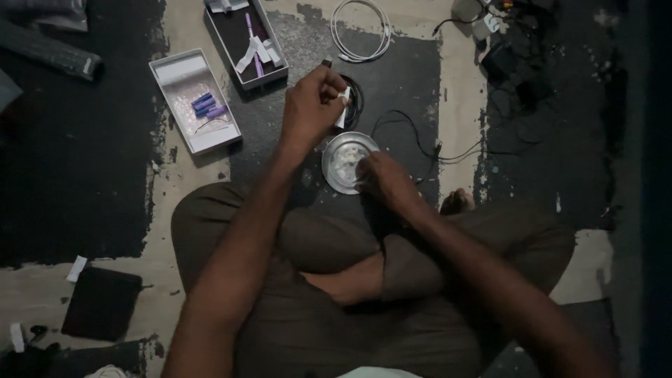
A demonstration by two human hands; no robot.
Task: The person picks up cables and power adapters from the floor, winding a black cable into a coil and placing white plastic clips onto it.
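I sit cross-legged on a patchy floor. My left hand (pixel 313 101) is raised in front of me, its fingers closed on a small white piece (pixel 342 105). My right hand (pixel 383 178) rests on the rim of a small round metal dish (pixel 343 164) holding pale bits, with fingertips at the dish's right edge. Just behind the dish lies a dark round object (pixel 353 98), partly hidden by my left hand.
A white open box (pixel 194 99) with purple cylinders lies at left. A dark tray (pixel 244 38) with white strips and a purple stick sits behind it. A coiled white cable (pixel 361 31), black wires (pixel 427 150) and a black pouch (pixel 101 302) lie around.
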